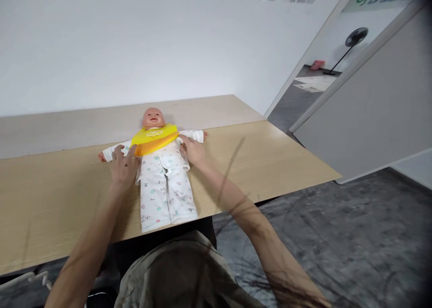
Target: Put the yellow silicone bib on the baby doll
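Note:
A baby doll (153, 118) lies on its back on the table, arms stretched out to both sides. It wears a white printed top and trousers (153, 195). Across its chest lies a yellow bib (143, 139) with a white citrus-slice design and an orange lower band. My left hand (124, 166) is at the bib's left lower corner, fingers spread, the forefinger close to the orange band. At the opposite corner, my right hand (193, 149) rests beside the doll's chest with fingers extended, fingertips at the bib's edge. Both hands' undersides are hidden.
The wooden table (249, 164) meets a white partition wall (151, 47) at the back. Its front edge runs close to my body. To the right stand a grey panel (378, 105) and, farther off, a black floor fan (356, 37).

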A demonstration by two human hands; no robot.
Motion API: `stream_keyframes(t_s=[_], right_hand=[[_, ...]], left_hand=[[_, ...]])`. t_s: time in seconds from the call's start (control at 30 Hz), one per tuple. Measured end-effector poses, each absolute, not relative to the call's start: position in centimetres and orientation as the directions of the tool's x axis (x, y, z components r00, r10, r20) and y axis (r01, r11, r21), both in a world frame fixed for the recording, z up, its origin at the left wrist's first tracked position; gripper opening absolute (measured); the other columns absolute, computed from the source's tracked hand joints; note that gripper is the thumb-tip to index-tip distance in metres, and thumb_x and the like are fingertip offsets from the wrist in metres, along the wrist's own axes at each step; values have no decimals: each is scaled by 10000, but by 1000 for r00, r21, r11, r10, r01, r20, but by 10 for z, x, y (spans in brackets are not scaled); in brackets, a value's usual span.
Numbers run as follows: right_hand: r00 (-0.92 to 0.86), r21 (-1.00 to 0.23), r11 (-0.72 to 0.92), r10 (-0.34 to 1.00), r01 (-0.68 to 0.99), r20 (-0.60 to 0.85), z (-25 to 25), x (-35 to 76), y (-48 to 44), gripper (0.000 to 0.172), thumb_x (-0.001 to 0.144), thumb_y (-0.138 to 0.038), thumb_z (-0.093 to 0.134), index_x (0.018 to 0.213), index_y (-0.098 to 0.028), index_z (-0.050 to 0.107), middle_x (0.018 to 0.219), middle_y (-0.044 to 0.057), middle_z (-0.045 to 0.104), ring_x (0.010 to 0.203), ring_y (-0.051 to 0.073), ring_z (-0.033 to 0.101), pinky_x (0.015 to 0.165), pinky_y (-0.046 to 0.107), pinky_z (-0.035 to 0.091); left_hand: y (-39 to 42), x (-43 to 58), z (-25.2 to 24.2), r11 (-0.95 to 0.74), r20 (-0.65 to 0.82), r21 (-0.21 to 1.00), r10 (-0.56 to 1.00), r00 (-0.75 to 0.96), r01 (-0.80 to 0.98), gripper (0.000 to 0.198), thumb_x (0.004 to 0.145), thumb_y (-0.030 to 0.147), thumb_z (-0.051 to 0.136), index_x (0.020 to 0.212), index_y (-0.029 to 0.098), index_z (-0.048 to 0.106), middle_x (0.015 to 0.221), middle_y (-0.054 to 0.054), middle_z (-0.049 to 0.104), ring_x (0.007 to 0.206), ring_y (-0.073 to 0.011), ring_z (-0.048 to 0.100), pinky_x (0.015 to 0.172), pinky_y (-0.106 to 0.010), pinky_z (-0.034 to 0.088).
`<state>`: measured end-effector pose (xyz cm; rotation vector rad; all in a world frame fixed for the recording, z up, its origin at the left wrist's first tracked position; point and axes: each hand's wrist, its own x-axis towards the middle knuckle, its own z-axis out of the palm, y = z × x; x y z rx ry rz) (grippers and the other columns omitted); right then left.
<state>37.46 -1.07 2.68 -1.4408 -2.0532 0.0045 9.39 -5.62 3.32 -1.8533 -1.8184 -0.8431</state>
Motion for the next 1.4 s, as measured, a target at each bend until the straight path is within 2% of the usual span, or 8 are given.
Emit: stream_keyframes(t_s=[0.1,0.23,0.37,0.6,0.77,0.93,1.17,1.4], right_hand=[[-147,-370,337,878,866,455,38,366,4,407,1024,-218,464,1416,-126,520,1139,115,707,975,211,662,825,280,459],[-165,-351,348,873,869,458,39,360,9,479,1029,-273,508,1481,-120,465,1183,131,696,1006,221,663,849,278,454],[-219,-334,410,847,849,485,31,362,9,371,1050,-307,491,1366,-147,601,1145,100,715,994,185,656,842,239,425],[-274,-284,443,834,850,479,19,371,10,361,1036,-330,513,1312,-156,668,1102,89,740,998,212,677,822,246,422],[-290,-215,444,813,870,505,12,374,8,358,1019,-320,529,1311,-182,684,1020,73,756,962,218,699,796,266,437],[-273,-218,470,767,856,580,-1,376,7,380,1000,-275,526,1350,-210,660,1039,48,772,918,187,712,765,262,452],[-245,-224,436,784,872,571,0,376,10,426,1008,-303,541,1416,-203,613,970,56,776,874,185,716,720,250,437],[-200,-357,472,785,807,587,-3,375,16,427,1038,-321,518,1421,-156,609,945,91,764,822,171,691,777,237,445]], left_hand=[[-42,94,36,-95,639,98,769,10,991,363,895,272,555,1227,224,693,1414,-184,509,1174,-344,544,847,-427,490],[-32,92,31,-167,645,126,763,47,978,309,908,244,552,1180,234,698,1378,-153,544,1169,-306,547,893,-406,482],[-31,86,25,-200,686,120,725,64,972,311,930,262,533,1199,223,685,1347,-150,573,1154,-290,548,939,-411,468],[-41,82,25,-279,666,-2,716,209,960,319,940,260,523,1216,195,670,1349,-184,560,1255,-348,476,1012,-491,419],[-40,78,17,-317,739,-26,633,232,948,304,950,298,535,1196,207,687,1275,-194,607,1152,-334,546,972,-495,453],[-37,73,5,-363,769,-42,583,263,931,299,955,329,555,1191,218,703,1209,-188,642,1020,-299,600,912,-465,492],[-24,66,0,-285,762,88,637,119,954,398,931,335,561,1292,204,665,1223,-183,614,1044,-298,608,913,-439,493],[-21,65,0,-306,730,249,683,29,919,390,920,365,551,1256,223,689,1123,-147,629,1064,-299,620,943,-427,494]])
